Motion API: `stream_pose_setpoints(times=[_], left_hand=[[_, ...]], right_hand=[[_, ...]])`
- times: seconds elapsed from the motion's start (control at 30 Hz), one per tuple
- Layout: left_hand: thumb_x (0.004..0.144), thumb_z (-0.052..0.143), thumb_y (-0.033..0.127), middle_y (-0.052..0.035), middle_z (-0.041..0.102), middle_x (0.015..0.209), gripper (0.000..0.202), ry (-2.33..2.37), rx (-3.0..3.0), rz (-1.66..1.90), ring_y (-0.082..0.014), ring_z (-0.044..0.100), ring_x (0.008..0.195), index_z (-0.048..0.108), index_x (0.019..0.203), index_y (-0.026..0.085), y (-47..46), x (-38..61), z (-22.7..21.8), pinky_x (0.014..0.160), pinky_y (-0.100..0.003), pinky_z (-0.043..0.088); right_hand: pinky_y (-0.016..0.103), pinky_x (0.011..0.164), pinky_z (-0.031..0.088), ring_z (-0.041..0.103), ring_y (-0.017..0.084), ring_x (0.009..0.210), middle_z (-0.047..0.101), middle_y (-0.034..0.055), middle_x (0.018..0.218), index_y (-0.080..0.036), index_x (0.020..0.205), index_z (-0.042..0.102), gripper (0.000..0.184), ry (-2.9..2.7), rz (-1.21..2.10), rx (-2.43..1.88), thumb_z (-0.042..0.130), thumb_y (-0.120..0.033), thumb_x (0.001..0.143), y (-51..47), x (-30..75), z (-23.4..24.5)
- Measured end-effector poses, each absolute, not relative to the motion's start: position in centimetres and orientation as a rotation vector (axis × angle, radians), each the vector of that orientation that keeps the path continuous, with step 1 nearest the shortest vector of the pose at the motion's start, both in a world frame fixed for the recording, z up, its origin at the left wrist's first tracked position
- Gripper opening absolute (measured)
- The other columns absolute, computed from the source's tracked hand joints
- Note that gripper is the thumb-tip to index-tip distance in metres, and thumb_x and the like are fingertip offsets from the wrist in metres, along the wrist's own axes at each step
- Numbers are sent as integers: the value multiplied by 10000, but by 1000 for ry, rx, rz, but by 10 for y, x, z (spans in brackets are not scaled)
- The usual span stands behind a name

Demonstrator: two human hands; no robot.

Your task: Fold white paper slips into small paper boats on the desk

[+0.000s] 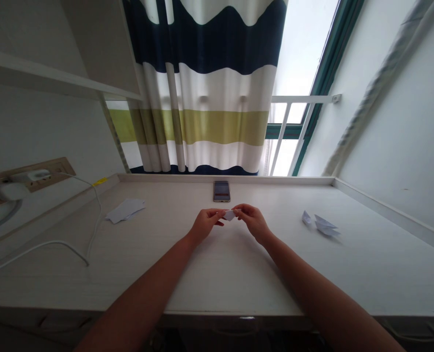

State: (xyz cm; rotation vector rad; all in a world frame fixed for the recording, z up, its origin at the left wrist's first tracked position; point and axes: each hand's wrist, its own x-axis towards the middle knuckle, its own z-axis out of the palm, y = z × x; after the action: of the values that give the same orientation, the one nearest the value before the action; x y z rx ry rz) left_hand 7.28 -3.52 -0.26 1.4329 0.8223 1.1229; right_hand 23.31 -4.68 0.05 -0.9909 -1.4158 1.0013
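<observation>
A small folded piece of white paper (230,215) is held between my two hands over the middle of the desk. My left hand (206,224) pinches its left side between thumb and fingers. At its right edge, my right hand (251,221) grips it with thumb and fingertips. The lower tip of the paper points down toward me. Fingers hide both of its ends. Just beyond the hands, a phone (221,191) lies on the desk with its screen lit.
Several folded paper pieces (326,226) lie on the right of the white desk (235,283). Flat white paper sheets (125,210) rest at the left. A white cable (98,205) runs from the wall socket (29,177) onto the desk. A striped curtain (205,127) hangs behind.
</observation>
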Motion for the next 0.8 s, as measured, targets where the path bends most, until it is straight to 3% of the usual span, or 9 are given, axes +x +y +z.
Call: stream_pose_setpoints(times=[0.4, 0.6, 0.8], left_hand=[[681, 577, 344, -91, 668, 794, 307, 865, 1499, 1148, -169, 591, 728, 670, 868, 119, -32, 72, -4, 605, -264, 471], [666, 589, 345, -83, 668, 724, 274, 873, 1522, 1157, -161, 591, 669, 680, 788, 116, -33, 73, -4, 576, -261, 467], [640, 613, 325, -77, 668, 711, 252, 890, 1537, 1128, -159, 587, 663, 680, 764, 116, -34, 75, -3, 570, -258, 458]], right_hand=[[276, 600, 380, 472, 114, 592, 585, 7, 650, -165, 728, 617, 204, -1395, 1021, -959, 607, -352, 646, -44, 234, -4], [281, 603, 399, 509, 129, 621, 603, 19, 697, -166, 740, 615, 251, -1452, 1011, -1025, 646, -372, 601, -49, 231, 0], [282, 583, 388, 496, 130, 585, 592, 13, 624, -156, 698, 619, 238, -1472, 959, -1066, 638, -375, 608, -47, 232, -3]])
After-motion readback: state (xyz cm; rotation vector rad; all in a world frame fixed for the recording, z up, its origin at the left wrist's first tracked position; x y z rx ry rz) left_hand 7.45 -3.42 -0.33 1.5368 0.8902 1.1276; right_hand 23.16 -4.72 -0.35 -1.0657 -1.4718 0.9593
